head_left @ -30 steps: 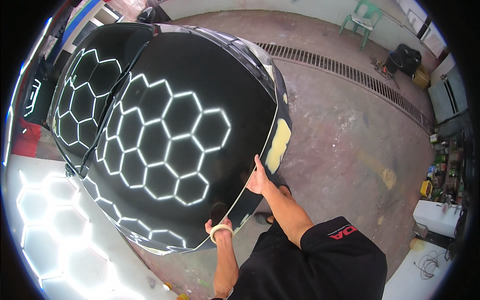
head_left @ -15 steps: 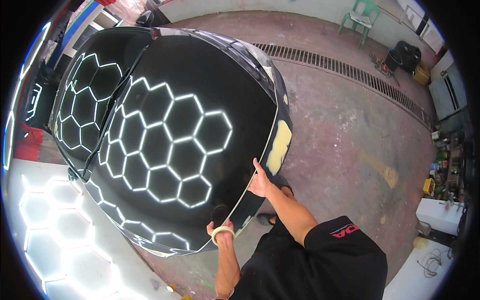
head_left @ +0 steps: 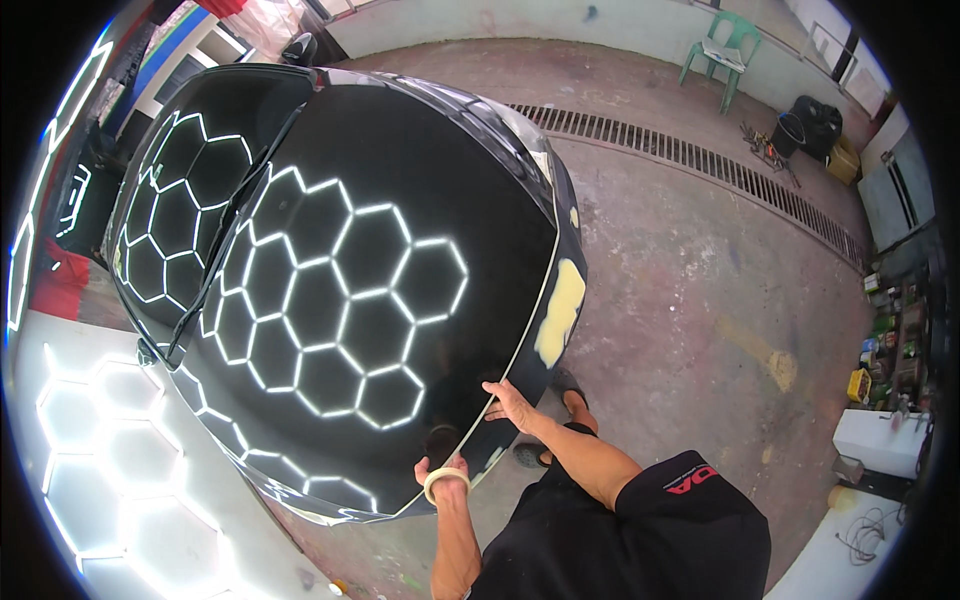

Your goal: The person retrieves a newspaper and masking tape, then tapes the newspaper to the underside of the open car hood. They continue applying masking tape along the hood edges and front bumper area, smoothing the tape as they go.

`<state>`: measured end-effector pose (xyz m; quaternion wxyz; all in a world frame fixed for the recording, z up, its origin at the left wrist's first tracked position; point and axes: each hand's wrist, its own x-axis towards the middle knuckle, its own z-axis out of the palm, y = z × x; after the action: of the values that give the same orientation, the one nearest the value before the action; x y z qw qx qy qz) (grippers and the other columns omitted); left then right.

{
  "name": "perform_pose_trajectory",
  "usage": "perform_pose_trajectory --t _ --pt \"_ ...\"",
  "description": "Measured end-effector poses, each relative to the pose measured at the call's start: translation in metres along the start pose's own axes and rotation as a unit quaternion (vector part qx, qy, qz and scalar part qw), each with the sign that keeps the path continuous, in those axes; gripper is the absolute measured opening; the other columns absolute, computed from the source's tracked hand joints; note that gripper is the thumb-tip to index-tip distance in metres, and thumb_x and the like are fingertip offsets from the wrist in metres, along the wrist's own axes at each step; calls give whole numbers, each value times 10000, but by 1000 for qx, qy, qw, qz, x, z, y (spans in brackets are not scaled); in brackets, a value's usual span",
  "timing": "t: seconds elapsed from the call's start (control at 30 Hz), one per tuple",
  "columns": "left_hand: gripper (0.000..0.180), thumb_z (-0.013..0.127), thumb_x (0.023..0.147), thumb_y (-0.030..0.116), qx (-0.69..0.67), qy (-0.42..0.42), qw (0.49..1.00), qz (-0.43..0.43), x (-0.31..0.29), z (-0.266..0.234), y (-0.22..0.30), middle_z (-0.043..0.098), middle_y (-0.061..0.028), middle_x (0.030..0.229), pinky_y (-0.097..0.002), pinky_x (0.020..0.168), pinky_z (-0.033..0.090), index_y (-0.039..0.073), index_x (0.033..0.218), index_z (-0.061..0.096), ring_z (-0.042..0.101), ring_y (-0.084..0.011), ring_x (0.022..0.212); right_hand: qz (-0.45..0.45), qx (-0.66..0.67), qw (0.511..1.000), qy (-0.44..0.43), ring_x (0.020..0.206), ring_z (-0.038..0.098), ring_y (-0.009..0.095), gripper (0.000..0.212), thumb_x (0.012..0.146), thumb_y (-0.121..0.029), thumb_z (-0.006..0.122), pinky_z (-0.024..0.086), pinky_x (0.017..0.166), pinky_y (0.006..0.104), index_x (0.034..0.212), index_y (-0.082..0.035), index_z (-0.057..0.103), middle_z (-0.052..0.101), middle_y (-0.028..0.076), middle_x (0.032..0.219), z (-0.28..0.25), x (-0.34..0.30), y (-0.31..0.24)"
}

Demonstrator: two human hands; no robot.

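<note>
A black car hood (head_left: 400, 150) fills the middle of the view, with bright hexagon-shaped light reflections across it. Along its front edge runs a thin pale strip (head_left: 527, 340), which looks like masking tape. My left hand (head_left: 446, 468) is at the near end of this edge, with a cream roll of masking tape (head_left: 447, 474) ringed about it; its fingers look closed and are partly hidden. Farther along, my right hand (head_left: 512, 407) rests on the strip, fingers stretched and apart. Beyond it, a pale yellow filler patch (head_left: 562, 312) marks the dark bumper.
My feet (head_left: 572, 395) stand close to the bumper. A long floor grate (head_left: 690, 160) crosses the concrete at the back. There, a green chair (head_left: 728, 60) is by the wall, with a black bucket (head_left: 788, 132) to its right. Several cans and bottles line the right side.
My right hand has slid along the hood edge toward me, closer to my left hand. The left hand and the tape roll have barely moved. The view has shifted slightly.
</note>
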<state>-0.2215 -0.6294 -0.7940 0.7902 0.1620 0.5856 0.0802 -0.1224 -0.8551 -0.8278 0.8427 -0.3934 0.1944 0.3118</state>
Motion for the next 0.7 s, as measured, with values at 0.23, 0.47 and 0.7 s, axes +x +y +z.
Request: perform_pose_trajectory --t 0.23,0.47,0.7 --pt "519 687 812 442 26 -57 997 50 2 4 -10 702 -126 1070 -398 669 550 64 1167 671 682 -318 845 -24 69 997 -3 970 753 272 350 1025 -322 662 617 856 431 1268 -74 621 727 102 1138 -26 18 9" --pt "489 656 879 334 -28 -31 999 19 1 2 -1 712 -164 1210 -459 849 581 2 1238 637 703 -353 1048 -407 -554 679 257 1274 607 385 224 937 -187 764 471 1047 552 1146 -114 800 654 123 1309 -25 -20 18" --pt "571 687 821 321 1 6 1000 18 3 4 -4 708 -170 1227 -362 750 554 -26 1268 609 718 -342 1051 -364 -671 607 223 1597 303 449 361 939 -223 680 165 1252 785 1267 -123 795 580 153 1543 -9 19 49"
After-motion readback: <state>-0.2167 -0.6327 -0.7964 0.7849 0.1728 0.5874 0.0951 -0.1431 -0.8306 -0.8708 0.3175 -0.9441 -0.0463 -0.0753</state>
